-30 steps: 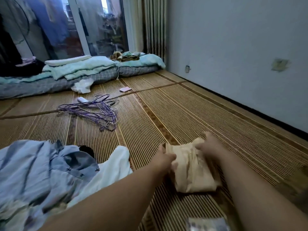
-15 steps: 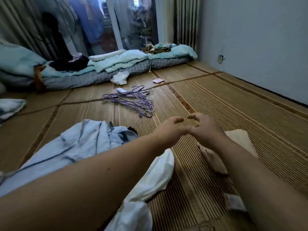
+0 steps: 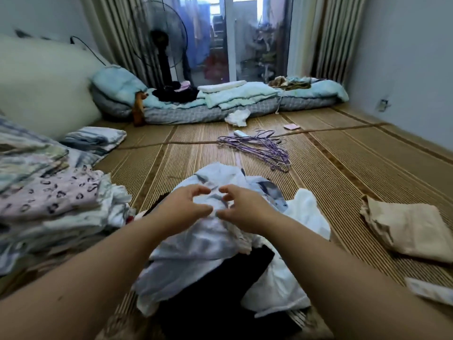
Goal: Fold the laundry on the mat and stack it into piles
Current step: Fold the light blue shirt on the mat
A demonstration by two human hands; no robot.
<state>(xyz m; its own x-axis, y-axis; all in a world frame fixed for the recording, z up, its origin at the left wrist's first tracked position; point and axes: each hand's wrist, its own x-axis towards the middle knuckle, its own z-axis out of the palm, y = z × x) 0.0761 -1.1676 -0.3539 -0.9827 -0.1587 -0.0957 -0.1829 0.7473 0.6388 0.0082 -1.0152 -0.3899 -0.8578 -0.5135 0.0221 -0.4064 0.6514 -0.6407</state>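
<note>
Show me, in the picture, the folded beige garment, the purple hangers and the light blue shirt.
folded beige garment (image 3: 407,229), head view, middle of top face.
purple hangers (image 3: 252,146), head view, centre of the bundle.
light blue shirt (image 3: 196,241), head view, crumpled middle part.

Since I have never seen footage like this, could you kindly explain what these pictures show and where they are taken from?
No machine here: a person wears a camera on the head, so you look forward and down along both forearms. The left hand and right hand hover with loosely curved fingers over a pale blue shirt atop an unfolded heap; neither plainly holds anything. On the woven mat lie a folded beige garment to the right, a stack of folded clothes to the left, and purple hangers farther off. Bedding and a fan stand at the far end.
</note>
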